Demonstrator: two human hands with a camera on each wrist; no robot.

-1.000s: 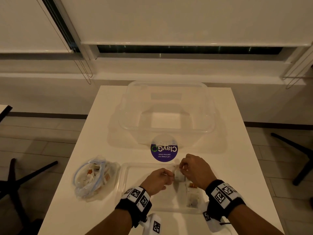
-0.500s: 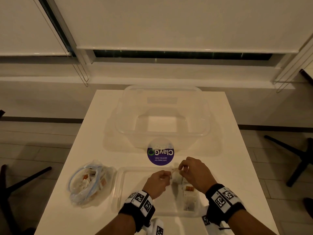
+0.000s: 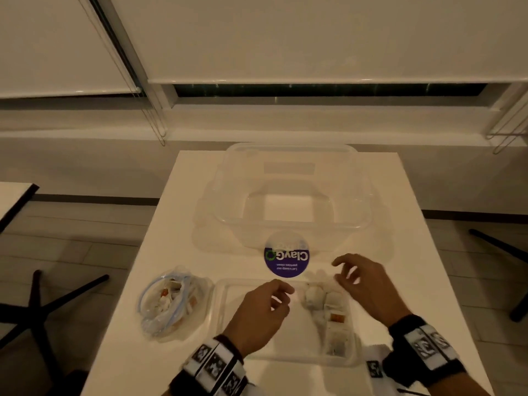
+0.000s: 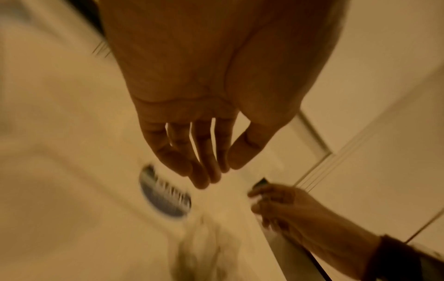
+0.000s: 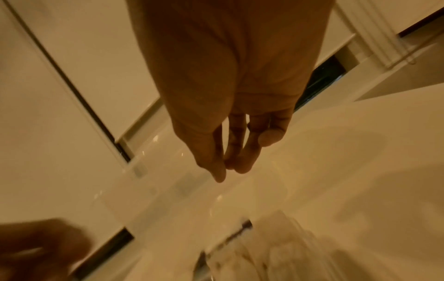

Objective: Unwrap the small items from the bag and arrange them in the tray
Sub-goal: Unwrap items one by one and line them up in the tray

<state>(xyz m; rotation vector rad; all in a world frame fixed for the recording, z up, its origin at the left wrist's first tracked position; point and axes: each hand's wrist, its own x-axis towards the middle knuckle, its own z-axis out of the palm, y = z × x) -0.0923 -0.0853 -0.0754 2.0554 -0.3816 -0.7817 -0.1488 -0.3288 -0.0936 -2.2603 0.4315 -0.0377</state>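
A shallow clear tray [image 3: 228, 298] lies on the white table in front of me. Several small unwrapped items [image 3: 333, 318] form a column along its right side, and a small white item [image 3: 313, 297] heads the far end. My left hand [image 3: 285, 295] hovers over the tray's middle with relaxed fingers and holds nothing; the left wrist view shows the left hand [image 4: 218, 173] empty. My right hand [image 3: 337, 271] hangs above the tray's far right corner, fingers loosely spread and empty, as the right wrist view shows of the right hand [image 5: 230, 171]. The clear zip bag [image 3: 171, 301] of wrapped items lies left of the tray.
A large clear plastic bin [image 3: 288, 221] stands behind the tray, with a round purple sticker [image 3: 286, 257] on its near wall. Something thin and clear, perhaps a wrapper [image 3: 318, 277], lies by the tray's far right corner. Dark chair legs stand on the floor at both sides.
Both hands were pinching a small white item together over the tray. They have let go and moved apart, and the item now lies at the far end of the column.
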